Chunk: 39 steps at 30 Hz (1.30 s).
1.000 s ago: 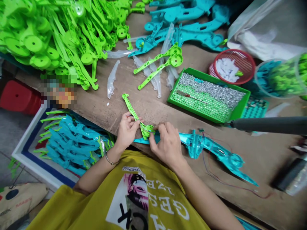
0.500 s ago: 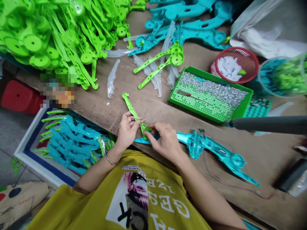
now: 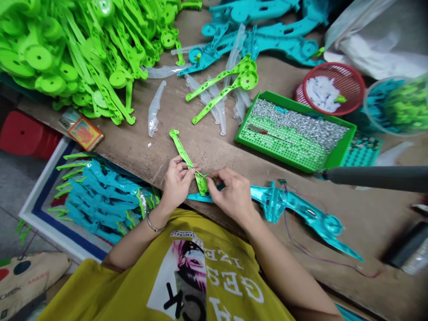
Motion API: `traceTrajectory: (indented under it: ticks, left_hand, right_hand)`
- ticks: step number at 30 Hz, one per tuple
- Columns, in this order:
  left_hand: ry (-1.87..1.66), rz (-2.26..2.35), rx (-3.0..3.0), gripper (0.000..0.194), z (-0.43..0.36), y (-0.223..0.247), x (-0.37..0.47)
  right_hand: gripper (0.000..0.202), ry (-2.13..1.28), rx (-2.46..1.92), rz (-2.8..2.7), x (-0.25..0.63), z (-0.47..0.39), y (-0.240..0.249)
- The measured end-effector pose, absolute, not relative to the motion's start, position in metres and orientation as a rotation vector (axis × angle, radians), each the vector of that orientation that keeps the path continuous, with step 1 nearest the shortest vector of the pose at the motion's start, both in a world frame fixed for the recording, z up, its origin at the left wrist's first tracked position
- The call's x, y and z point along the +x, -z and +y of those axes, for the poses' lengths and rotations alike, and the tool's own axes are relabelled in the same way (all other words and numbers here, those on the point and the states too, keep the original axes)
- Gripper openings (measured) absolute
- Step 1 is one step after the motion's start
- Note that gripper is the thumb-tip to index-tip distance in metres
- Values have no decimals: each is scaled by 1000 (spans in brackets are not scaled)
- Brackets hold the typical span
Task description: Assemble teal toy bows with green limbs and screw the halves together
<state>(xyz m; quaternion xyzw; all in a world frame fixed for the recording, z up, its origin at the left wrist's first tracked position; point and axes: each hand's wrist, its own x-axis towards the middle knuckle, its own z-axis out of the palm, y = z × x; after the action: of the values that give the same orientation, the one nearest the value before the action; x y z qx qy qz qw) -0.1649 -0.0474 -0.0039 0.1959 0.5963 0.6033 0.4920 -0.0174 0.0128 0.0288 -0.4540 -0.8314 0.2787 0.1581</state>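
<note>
A slim bright green plastic arm point(image 3: 179, 145) lies slanting over the near end of a long blue plastic part point(image 3: 294, 203). My left hand point(image 3: 177, 183) is closed on the green arm at its middle, with thin wires between finger and thumb. My right hand point(image 3: 233, 192) is closed in a pinch at the wire ends point(image 3: 203, 175) by the arm's wide lower end. Its fingertips partly hide what they hold. Red and dark wires point(image 3: 301, 247) trail from a small circuit board point(image 3: 282, 182) at the blue part's middle.
A green tray point(image 3: 284, 151) of screws holds a screwdriver point(image 3: 269, 133). Beyond are a red basket point(image 3: 356, 87), two green arms point(image 3: 214, 102), clear strips point(image 3: 155, 107) and piled green parts point(image 3: 90, 53). A grey rod point(image 3: 374, 176) reaches in from the right. Blue parts point(image 3: 103, 196) fill a crate.
My right hand has drawn slightly back to the right from the green arm's wide end, and the wires there now show. My left hand stays in place.
</note>
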Motion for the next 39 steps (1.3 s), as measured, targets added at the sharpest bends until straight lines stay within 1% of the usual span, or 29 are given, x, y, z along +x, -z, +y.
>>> traceTrajectory:
  ticks: [3, 14, 18, 22, 27, 29, 31, 33, 35, 36, 37, 39]
  left_hand:
    - [-1461, 1439, 466, 50, -47, 3, -165]
    - [-1462, 1454, 482, 56, -47, 3, -164]
    - [-1478, 1465, 482, 56, -47, 3, -164]
    - [-1484, 1473, 490, 55, -47, 2, -162]
    - [-1486, 1495, 499, 55, -45, 3, -163]
    - [-1435, 1552, 552, 56, -47, 2, -169]
    - [-1339, 1668, 659, 57, -52, -1, -178]
    - [-1285, 1887, 832, 58, -61, -8, -186]
    - [-1318, 2133, 1126, 54, -72, -16, -190]
    - [-1346, 2183, 1333, 52, -77, -20, -189]
    - [-1353, 2147, 1561, 51, -82, -22, -187]
    - [-1256, 1873, 1942, 54, -87, -23, -181]
  right_hand:
    - [17, -790, -1443, -2366, -24, 13, -30]
    - [20, -673, -1678, -2480, -38, 6, -40]
    - [22, -711, -1659, -2531, -36, 6, -43]
    - [20, -734, -1584, -2501, -34, 6, -42]
    - [18, -681, -1608, -2448, -38, 4, -38]
    - [18, -660, -1625, -2443, -40, 3, -37]
    - [19, -645, -1644, -2451, -40, 2, -36]
    - [19, -630, -1657, -2467, -40, 2, -35]
    - [18, -617, -1662, -2480, -40, 1, -34]
    - [18, -609, -1660, -2483, -40, 1, -34]
    - [18, -603, -1657, -2486, -40, 1, -33]
    - [19, -590, -1643, -2497, -40, 1, -33]
